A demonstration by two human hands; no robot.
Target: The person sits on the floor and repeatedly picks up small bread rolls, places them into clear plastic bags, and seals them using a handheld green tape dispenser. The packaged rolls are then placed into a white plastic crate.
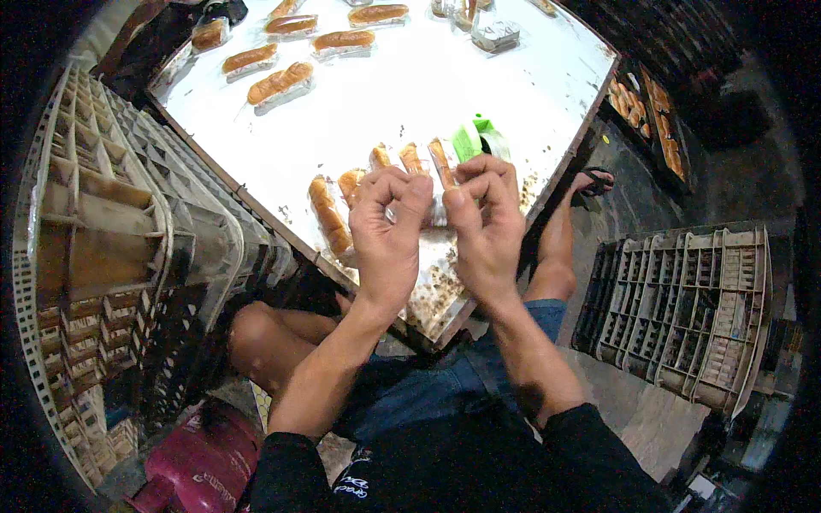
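My left hand (388, 237) and my right hand (489, 231) are close together above the near corner of a white-topped table (410, 96). Thumbs and fingertips pinch what looks like a clear plastic wrapper (439, 213) between them; my fingers partly hide it. A long bread roll (440, 161) shows just beyond, against my right fingertips. Several wrapped rolls stand in a row to the left, among them one roll (330, 215) beside my left hand and another (410, 157) past its fingertips. Just behind my right hand sits a bright green tape dispenser (470, 140).
More wrapped rolls (280, 83) lie at the table's far left. A silvery wrapped pack (495, 33) is at the back. Plastic crates (96, 211) stack up at left; another crate (686, 314) stands right. Trays of bread (664, 122) rest beyond. A pink gas cylinder (202, 455) is lower left.
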